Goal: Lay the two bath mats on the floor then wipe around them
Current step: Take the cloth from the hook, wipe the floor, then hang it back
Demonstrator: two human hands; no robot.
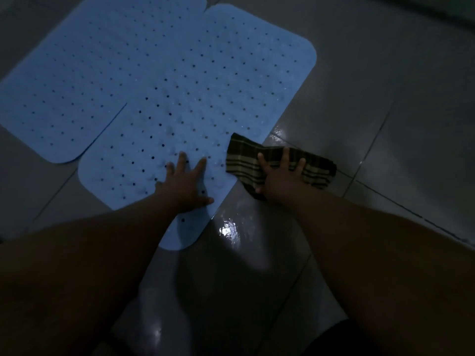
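Two light blue perforated bath mats lie flat on the tiled floor, side by side. The left mat [77,73] is partly overlapped by the right mat [205,86]. My left hand [185,183] presses flat on the near corner of the right mat, fingers spread. My right hand [279,177] presses down on a dark plaid cloth [316,170], which lies on the floor against the mat's right edge, one corner resting on the mat.
The grey floor tiles [385,111] look wet and glossy near the mat's lower right, with a bright reflection [228,229]. Dark grout lines run diagonally. The room is dim. My knee or leg shows at the bottom right.
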